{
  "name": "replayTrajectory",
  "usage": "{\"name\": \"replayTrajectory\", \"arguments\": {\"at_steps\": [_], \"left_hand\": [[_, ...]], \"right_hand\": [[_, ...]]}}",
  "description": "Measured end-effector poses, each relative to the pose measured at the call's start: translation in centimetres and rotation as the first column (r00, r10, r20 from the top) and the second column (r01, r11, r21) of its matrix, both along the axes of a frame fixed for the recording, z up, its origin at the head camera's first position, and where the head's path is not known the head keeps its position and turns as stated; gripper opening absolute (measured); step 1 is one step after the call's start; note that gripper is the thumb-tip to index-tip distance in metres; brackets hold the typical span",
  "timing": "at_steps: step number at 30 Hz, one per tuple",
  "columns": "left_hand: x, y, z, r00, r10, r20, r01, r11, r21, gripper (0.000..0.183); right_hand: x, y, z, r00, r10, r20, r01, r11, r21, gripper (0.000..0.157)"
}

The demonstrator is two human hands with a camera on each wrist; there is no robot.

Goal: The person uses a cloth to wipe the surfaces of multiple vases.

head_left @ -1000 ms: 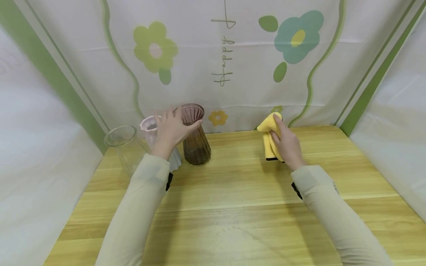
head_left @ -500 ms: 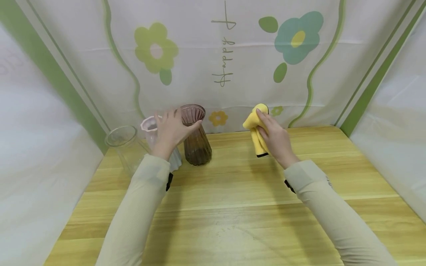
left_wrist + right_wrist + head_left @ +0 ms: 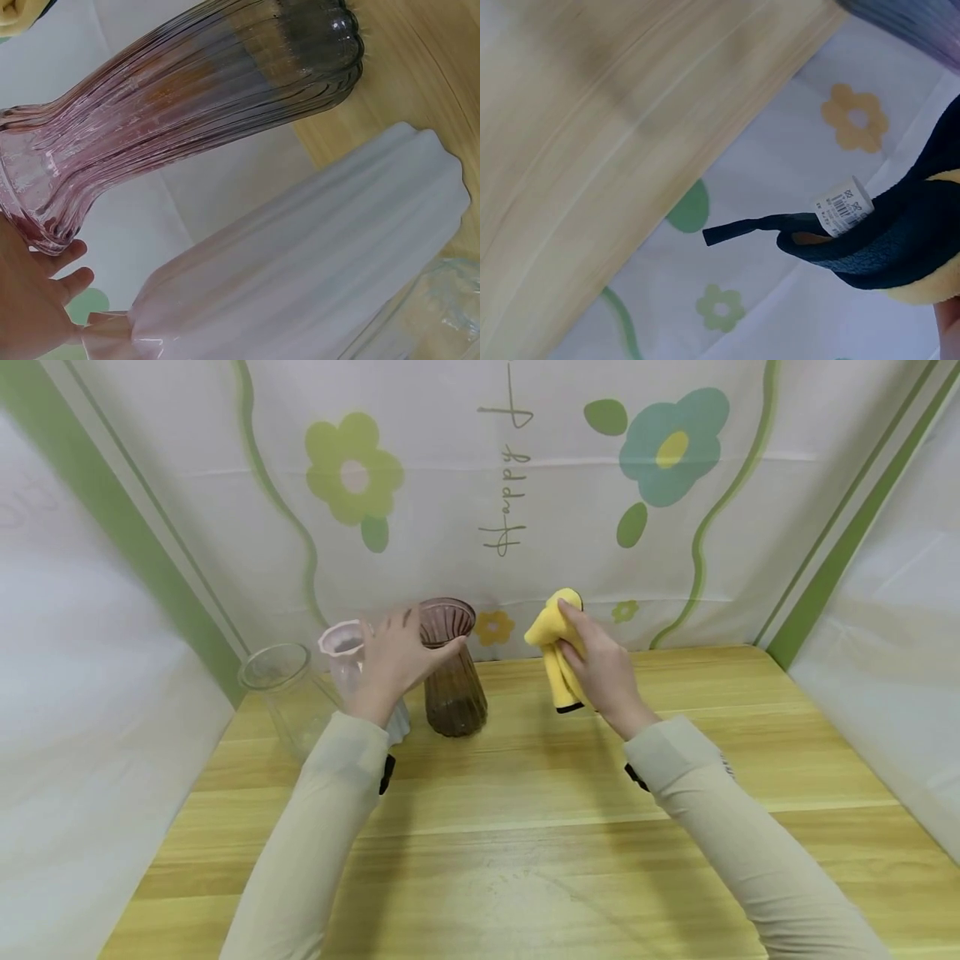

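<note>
My left hand [image 3: 393, 660] holds a ribbed glass vase [image 3: 456, 693], purplish at the neck and smoky brown below, with the thumb across its near side. In the left wrist view, fingertips [image 3: 71, 281] show by the flared rim of this glass vase [image 3: 195, 90]. Just left of it stands a fluted pinkish-white vase [image 3: 300, 247], partly hidden behind the left hand in the head view. My right hand [image 3: 603, 672] grips a folded yellow cloth [image 3: 553, 631] to the right of the glass vase. In the right wrist view the cloth's dark side [image 3: 885, 240] and a white label [image 3: 844, 206] show.
A clear glass vase [image 3: 277, 672] stands at the far left of the row. The wooden table [image 3: 510, 860] runs back to a white curtain [image 3: 450, 552] printed with flowers, and white side curtains hang left and right.
The right hand has carried the yellow cloth leftward, toward the glass vase. My left hand and the glass vase have shifted slightly right, away from the pinkish-white vase.
</note>
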State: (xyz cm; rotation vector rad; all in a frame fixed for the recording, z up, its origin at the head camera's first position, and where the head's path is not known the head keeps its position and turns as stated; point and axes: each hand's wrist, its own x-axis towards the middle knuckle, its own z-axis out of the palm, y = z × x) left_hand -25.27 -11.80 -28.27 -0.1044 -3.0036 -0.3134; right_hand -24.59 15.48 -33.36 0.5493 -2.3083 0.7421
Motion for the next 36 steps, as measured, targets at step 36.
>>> {"name": "replayTrajectory", "arguments": {"at_steps": [36], "left_hand": [[1.5, 3.6, -0.6, 0.98, -0.192, -0.049, 0.196, 0.975, 0.106, 0.096]], "right_hand": [[1.3, -3.3, -2.2, 0.997, 0.066, 0.038, -0.063, 0.994, -0.091, 0.056]]}}
